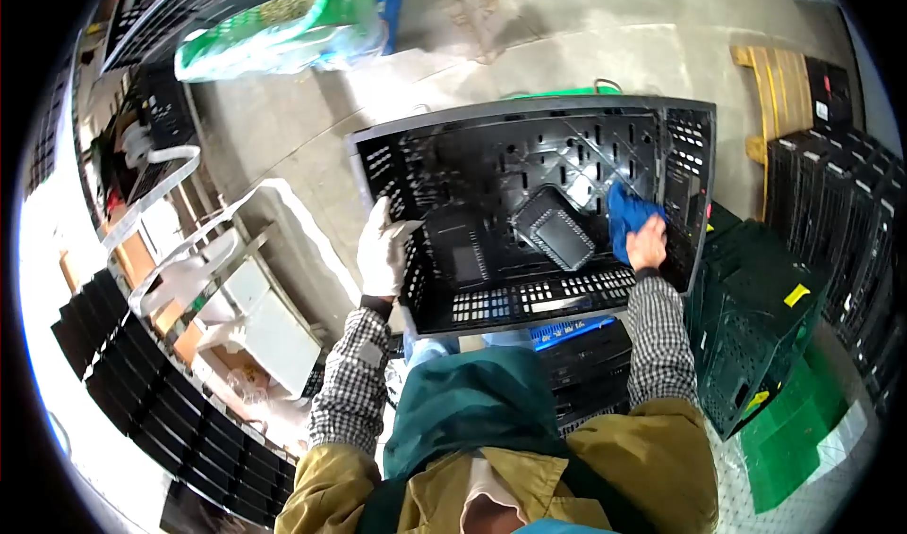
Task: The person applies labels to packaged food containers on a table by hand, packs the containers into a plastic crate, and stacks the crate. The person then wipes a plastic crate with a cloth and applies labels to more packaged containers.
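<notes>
In front of me is a large black plastic crate (510, 293) with slotted walls, its inside facing up. My left hand (383, 251), in a white glove, grips the crate's left wall, with the thumb reaching over to the inside. My right hand (647, 243) is closed on a blue cloth (628, 215) and presses it near the crate's right inner side. A small black plastic tray (559, 236) lies on the crate bottom. Left of it is another dark rectangular shape (465, 251), which I cannot make out well.
Stacked black crates (586, 369) stand below, close to my body. Dark green crates (756, 298) are at the right, before black stacks (831, 222) and a wooden pallet (784, 90). A row of black crates (161, 402) and a white box (255, 298) are at left.
</notes>
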`<action>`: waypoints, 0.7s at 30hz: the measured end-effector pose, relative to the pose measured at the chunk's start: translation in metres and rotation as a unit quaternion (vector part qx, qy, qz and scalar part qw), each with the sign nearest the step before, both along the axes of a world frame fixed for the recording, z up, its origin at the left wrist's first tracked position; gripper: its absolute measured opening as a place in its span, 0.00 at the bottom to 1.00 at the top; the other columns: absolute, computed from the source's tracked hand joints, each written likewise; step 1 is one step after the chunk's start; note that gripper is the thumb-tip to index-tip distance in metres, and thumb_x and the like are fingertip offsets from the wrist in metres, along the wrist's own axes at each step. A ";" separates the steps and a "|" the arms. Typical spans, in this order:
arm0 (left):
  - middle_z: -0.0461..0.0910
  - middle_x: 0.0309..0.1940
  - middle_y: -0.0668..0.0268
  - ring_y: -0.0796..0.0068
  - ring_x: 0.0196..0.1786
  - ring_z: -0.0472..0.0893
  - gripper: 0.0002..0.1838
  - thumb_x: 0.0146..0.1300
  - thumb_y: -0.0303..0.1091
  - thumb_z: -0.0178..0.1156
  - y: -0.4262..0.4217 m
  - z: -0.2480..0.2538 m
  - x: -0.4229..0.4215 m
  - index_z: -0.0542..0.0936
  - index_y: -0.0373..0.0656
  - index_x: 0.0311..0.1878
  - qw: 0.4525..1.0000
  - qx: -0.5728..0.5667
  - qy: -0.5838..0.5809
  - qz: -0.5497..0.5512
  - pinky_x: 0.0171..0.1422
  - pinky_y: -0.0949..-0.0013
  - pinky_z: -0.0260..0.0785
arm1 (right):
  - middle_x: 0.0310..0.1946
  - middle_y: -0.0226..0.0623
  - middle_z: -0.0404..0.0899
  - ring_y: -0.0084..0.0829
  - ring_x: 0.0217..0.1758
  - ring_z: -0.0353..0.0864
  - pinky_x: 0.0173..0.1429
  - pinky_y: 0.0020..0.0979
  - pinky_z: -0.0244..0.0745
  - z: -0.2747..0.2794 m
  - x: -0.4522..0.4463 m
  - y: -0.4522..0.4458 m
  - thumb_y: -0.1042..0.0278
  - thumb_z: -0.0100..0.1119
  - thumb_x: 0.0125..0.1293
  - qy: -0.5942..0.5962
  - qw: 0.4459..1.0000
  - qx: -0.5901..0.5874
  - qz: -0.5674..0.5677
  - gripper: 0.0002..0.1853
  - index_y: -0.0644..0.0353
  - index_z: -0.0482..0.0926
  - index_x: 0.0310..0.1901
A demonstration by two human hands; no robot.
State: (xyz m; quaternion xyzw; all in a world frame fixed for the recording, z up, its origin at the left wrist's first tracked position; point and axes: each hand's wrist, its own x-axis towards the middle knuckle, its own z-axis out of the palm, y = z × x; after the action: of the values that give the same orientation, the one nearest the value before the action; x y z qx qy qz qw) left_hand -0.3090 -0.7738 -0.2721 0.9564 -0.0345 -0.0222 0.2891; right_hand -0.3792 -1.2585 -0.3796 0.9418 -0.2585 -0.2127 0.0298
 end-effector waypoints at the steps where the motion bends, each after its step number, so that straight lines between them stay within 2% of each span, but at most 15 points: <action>1: 0.74 0.58 0.47 0.55 0.62 0.73 0.12 0.56 0.28 0.54 0.000 0.002 0.000 0.86 0.44 0.37 1.000 -0.014 0.005 0.007 0.64 0.61 0.66 | 0.59 0.48 0.65 0.54 0.52 0.75 0.54 0.46 0.75 0.013 0.002 0.005 0.59 0.60 0.54 0.085 0.996 0.002 -0.036 0.34 0.62 0.61 0.61; 2: 0.75 0.57 0.49 0.55 0.61 0.74 0.09 0.56 0.28 0.58 0.003 -0.003 -0.001 0.86 0.44 0.36 1.000 -0.015 0.016 0.021 0.63 0.62 0.67 | 0.55 0.46 0.70 0.52 0.49 0.77 0.52 0.45 0.76 0.014 0.017 0.003 0.59 0.61 0.53 0.117 0.991 -0.013 -0.062 0.31 0.60 0.65 0.58; 4: 0.75 0.57 0.49 0.56 0.60 0.74 0.07 0.55 0.29 0.60 0.007 -0.008 -0.001 0.86 0.44 0.36 1.000 -0.009 -0.010 -0.016 0.64 0.63 0.67 | 0.50 0.45 0.75 0.49 0.47 0.78 0.49 0.45 0.77 0.014 0.058 0.008 0.59 0.63 0.50 -0.083 0.995 -0.009 -0.061 0.31 0.57 0.67 0.57; 5: 0.76 0.55 0.52 0.55 0.65 0.69 0.14 0.56 0.22 0.54 0.009 -0.010 -0.004 0.85 0.46 0.41 0.999 -0.037 0.022 -0.011 0.69 0.62 0.61 | 0.48 0.47 0.75 0.49 0.48 0.78 0.50 0.45 0.76 0.017 0.090 0.023 0.58 0.63 0.51 -0.168 0.983 -0.001 -0.076 0.31 0.58 0.67 0.57; 6: 0.78 0.53 0.53 0.56 0.65 0.69 0.13 0.56 0.21 0.54 0.006 0.002 0.002 0.86 0.45 0.40 0.998 -0.040 0.037 -0.035 0.69 0.62 0.61 | 0.47 0.48 0.76 0.48 0.48 0.78 0.50 0.44 0.75 0.014 0.125 0.047 0.57 0.64 0.52 -0.251 0.964 0.008 -0.092 0.31 0.59 0.67 0.56; 8: 0.80 0.51 0.54 0.56 0.65 0.69 0.13 0.57 0.22 0.54 0.006 0.001 0.000 0.86 0.45 0.40 0.998 -0.050 0.035 -0.025 0.69 0.61 0.61 | 0.47 0.48 0.75 0.47 0.49 0.77 0.51 0.44 0.73 -0.019 0.179 0.114 0.58 0.64 0.53 -0.310 0.942 0.094 -0.087 0.28 0.58 0.69 0.54; 10: 0.80 0.52 0.59 0.57 0.62 0.73 0.13 0.54 0.30 0.55 0.009 -0.004 0.001 0.87 0.51 0.40 0.999 -0.013 0.001 -0.045 0.66 0.62 0.65 | 0.44 0.46 0.76 0.47 0.48 0.75 0.52 0.43 0.72 0.004 0.218 0.219 0.60 0.63 0.53 -0.213 0.967 0.020 -0.142 0.23 0.58 0.72 0.50; 12: 0.80 0.52 0.59 0.57 0.62 0.72 0.14 0.55 0.31 0.55 0.012 -0.001 -0.001 0.87 0.52 0.40 0.997 0.009 0.029 -0.065 0.67 0.60 0.64 | 0.43 0.46 0.75 0.47 0.50 0.74 0.46 0.42 0.76 -0.002 0.201 0.283 0.63 0.64 0.49 -0.287 0.952 0.067 -0.086 0.18 0.59 0.72 0.41; 13: 0.79 0.53 0.60 0.56 0.62 0.71 0.13 0.57 0.31 0.54 0.016 -0.027 -0.011 0.87 0.51 0.41 0.997 -0.073 0.015 -0.028 0.68 0.59 0.62 | 0.44 0.46 0.75 0.47 0.50 0.74 0.47 0.43 0.75 0.006 0.189 0.315 0.64 0.63 0.50 -0.281 0.949 0.139 -0.022 0.18 0.59 0.73 0.42; 14: 0.78 0.55 0.57 0.53 0.63 0.70 0.13 0.58 0.33 0.54 0.016 -0.027 -0.011 0.87 0.52 0.41 0.991 -0.099 0.084 -0.024 0.69 0.57 0.59 | 0.46 0.46 0.75 0.47 0.51 0.73 0.49 0.44 0.75 0.013 0.178 0.338 0.64 0.62 0.51 -0.271 0.938 0.210 0.044 0.17 0.59 0.74 0.43; 15: 0.79 0.53 0.57 0.54 0.64 0.69 0.12 0.57 0.32 0.56 0.017 -0.019 -0.006 0.86 0.51 0.41 0.994 -0.075 0.063 -0.056 0.70 0.57 0.58 | 0.47 0.45 0.75 0.48 0.51 0.73 0.51 0.45 0.74 -0.010 0.166 0.356 0.65 0.61 0.52 -0.251 0.919 0.258 0.162 0.17 0.58 0.75 0.45; 17: 0.76 0.55 0.55 0.51 0.65 0.67 0.11 0.54 0.29 0.58 0.017 -0.001 0.000 0.85 0.50 0.39 0.992 -0.070 0.066 -0.083 0.70 0.56 0.57 | 0.50 0.42 0.75 0.48 0.53 0.73 0.54 0.44 0.74 -0.020 0.153 0.381 0.68 0.56 0.56 -0.205 0.828 0.355 0.382 0.19 0.55 0.77 0.52; 19: 0.68 0.64 0.54 0.42 0.64 0.66 0.10 0.53 0.27 0.60 0.031 0.003 -0.001 0.83 0.49 0.39 0.984 -0.137 0.062 -0.096 0.68 0.50 0.56 | 0.50 0.45 0.77 0.50 0.53 0.75 0.56 0.40 0.74 0.006 0.162 0.378 0.68 0.61 0.54 -0.132 0.856 0.427 0.261 0.22 0.55 0.76 0.54; 20: 0.69 0.63 0.56 0.42 0.63 0.67 0.12 0.53 0.27 0.61 0.039 0.008 -0.005 0.81 0.48 0.42 0.990 -0.090 0.020 -0.104 0.66 0.45 0.57 | 0.51 0.45 0.78 0.50 0.53 0.75 0.57 0.38 0.73 0.023 0.166 0.368 0.67 0.63 0.54 -0.116 0.860 0.451 0.211 0.23 0.56 0.76 0.55; 21: 0.70 0.61 0.58 0.44 0.63 0.67 0.10 0.54 0.32 0.61 0.053 0.017 -0.009 0.82 0.50 0.41 0.989 -0.126 0.006 -0.082 0.65 0.44 0.56 | 0.51 0.45 0.78 0.47 0.54 0.76 0.57 0.36 0.73 0.043 0.165 0.358 0.66 0.64 0.55 -0.110 0.851 0.489 0.154 0.24 0.57 0.75 0.55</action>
State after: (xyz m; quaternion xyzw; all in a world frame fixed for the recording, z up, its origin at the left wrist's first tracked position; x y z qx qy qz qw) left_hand -0.3184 -0.7203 -0.2552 0.9062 -0.1133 -0.0474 0.4046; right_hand -0.2139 -0.9009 -0.3368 0.8798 0.0258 -0.1988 -0.4310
